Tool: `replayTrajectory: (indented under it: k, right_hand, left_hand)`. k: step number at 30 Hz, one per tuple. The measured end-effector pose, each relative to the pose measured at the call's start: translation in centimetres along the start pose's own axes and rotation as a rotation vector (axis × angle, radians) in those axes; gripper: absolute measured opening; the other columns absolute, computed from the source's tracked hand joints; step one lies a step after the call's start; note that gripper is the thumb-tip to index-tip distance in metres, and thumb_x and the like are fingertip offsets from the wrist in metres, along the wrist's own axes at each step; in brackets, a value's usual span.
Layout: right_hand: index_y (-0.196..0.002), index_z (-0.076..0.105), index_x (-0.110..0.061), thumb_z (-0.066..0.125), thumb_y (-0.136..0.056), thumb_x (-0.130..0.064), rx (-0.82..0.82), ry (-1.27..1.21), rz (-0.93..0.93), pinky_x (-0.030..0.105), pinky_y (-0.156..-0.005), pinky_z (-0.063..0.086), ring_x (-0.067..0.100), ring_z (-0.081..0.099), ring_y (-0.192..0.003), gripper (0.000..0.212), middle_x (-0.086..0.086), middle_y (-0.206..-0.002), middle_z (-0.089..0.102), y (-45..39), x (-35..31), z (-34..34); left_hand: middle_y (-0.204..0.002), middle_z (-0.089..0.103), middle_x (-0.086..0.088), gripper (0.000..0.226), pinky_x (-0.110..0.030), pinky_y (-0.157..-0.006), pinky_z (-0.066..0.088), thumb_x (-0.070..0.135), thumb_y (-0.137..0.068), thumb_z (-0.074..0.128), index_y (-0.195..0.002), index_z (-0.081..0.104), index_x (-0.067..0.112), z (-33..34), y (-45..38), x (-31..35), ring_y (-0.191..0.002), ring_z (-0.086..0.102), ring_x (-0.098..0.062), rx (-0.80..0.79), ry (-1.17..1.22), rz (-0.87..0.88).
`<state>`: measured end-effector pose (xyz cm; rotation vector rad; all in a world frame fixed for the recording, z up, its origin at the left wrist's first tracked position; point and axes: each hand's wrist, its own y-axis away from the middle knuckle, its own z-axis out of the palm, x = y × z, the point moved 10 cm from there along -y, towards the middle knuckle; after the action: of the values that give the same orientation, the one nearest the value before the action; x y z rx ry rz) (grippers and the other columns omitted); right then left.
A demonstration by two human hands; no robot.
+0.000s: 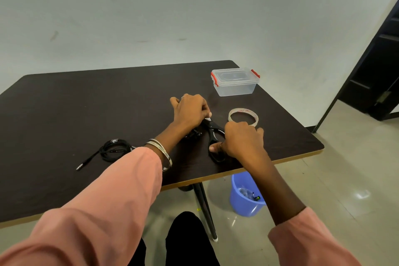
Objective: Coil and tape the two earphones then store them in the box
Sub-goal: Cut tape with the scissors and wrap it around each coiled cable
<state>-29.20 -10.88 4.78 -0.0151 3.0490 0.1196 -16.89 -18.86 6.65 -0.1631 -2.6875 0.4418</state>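
Observation:
My right hand (243, 140) grips the handles of black scissors (213, 134) on the dark table (86, 103). The blades point up toward my left hand (190, 110), which pinches something small and pale, likely a strip of tape, at the blade tips. A second black earphone (192, 135) lies partly hidden under my left wrist. One coiled black earphone (115, 150) rests to the left, its jack trailing toward the table's front. The clear tape roll (243, 116) lies flat just beyond my right hand. The clear box (235, 81) with red clips stands shut at the far right.
The table's front edge (248, 169) runs right beneath my right wrist. Under it, a blue bucket (246, 198) holding scraps stands on the tiled floor beside a black table leg (205, 207). A dark door (375, 67) stands at the right.

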Motion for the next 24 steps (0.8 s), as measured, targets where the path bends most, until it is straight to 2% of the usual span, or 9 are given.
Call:
replayTrajectory:
  k: [2,4,6,9,12,15,19,24]
  right_hand:
    - [-0.106,0.052,-0.017,0.070,-0.078,-0.052,-0.047,-0.017,0.008,0.049,-0.101,0.030,0.031,0.056,-0.110,0.049,0.009,-0.109,0.062,0.2,0.2,-0.1]
    - [-0.092,0.049,-0.019,0.072,-0.079,-0.046,-0.071,-0.023,0.014,0.052,-0.104,0.026,0.030,0.058,-0.108,0.038,0.006,-0.099,0.060,0.7,0.9,-0.5]
    - [-0.074,0.042,-0.020,0.070,-0.082,-0.042,-0.067,0.028,0.019,0.055,-0.108,0.019,0.029,0.059,-0.103,0.037,0.002,-0.084,0.055,1.5,1.9,-1.0]
    - [-0.069,0.038,-0.021,0.067,-0.084,-0.040,-0.091,0.103,0.031,0.064,-0.109,0.006,0.025,0.058,-0.093,0.038,-0.002,-0.074,0.049,2.9,3.3,-1.6]
    - [-0.075,0.039,-0.020,0.067,-0.082,-0.036,-0.100,0.066,0.053,0.067,-0.108,0.007,0.027,0.058,-0.100,0.033,0.000,-0.086,0.054,4.1,4.8,-2.8]
    - [-0.071,0.031,-0.022,0.066,-0.082,-0.034,-0.048,0.076,0.074,0.065,-0.106,0.013,0.026,0.053,-0.105,0.039,-0.001,-0.087,0.051,5.2,6.5,-4.6]
    - [-0.069,0.031,-0.022,0.070,-0.079,-0.044,0.050,0.179,0.117,0.067,-0.104,0.015,0.026,0.046,-0.113,0.046,0.000,-0.092,0.052,6.8,8.4,-7.3]
    - [-0.094,0.046,-0.023,0.074,-0.072,-0.054,0.087,0.278,0.101,0.075,-0.102,0.012,0.027,0.038,-0.122,0.047,0.007,-0.114,0.051,7.4,7.6,-8.4]
  left_hand:
    - [-0.082,0.071,0.008,0.011,-0.041,-0.088,0.023,0.025,-0.086,0.066,-0.079,0.074,0.025,-0.2,0.0,-0.2,-0.099,0.057,-0.014,0.012,-0.006,0.002]
    - [-0.079,0.071,0.009,0.012,-0.040,-0.084,0.021,0.024,-0.086,0.066,-0.076,0.074,0.026,-0.4,0.1,-0.4,-0.097,0.057,-0.013,0.028,0.000,0.003]
    - [-0.078,0.070,0.009,0.012,-0.039,-0.084,0.020,0.024,-0.086,0.066,-0.076,0.074,0.025,-0.3,0.1,-0.5,-0.095,0.056,-0.013,0.022,0.014,-0.002]
    - [-0.080,0.071,0.008,0.011,-0.039,-0.084,0.020,0.024,-0.087,0.066,-0.079,0.074,0.024,0.1,0.1,-0.4,-0.093,0.058,-0.013,0.005,0.032,-0.004]
    - [-0.085,0.072,0.007,0.010,-0.039,-0.085,0.021,0.023,-0.088,0.065,-0.082,0.074,0.024,0.4,0.2,-0.1,-0.095,0.058,-0.014,-0.016,0.039,-0.003]
    - [-0.088,0.071,0.007,0.009,-0.038,-0.083,0.020,0.024,-0.088,0.065,-0.084,0.074,0.025,0.6,0.3,0.1,-0.097,0.057,-0.014,-0.031,0.052,-0.009]
    - [-0.090,0.071,0.005,0.009,-0.040,-0.090,0.023,0.023,-0.089,0.064,-0.087,0.073,0.023,0.4,0.5,0.5,-0.098,0.058,-0.015,-0.030,0.037,0.016]
    - [-0.091,0.071,0.005,0.013,-0.040,-0.090,0.022,0.021,-0.091,0.060,-0.090,0.073,0.024,-0.1,0.7,1.3,-0.098,0.058,-0.016,0.003,-0.024,0.089]
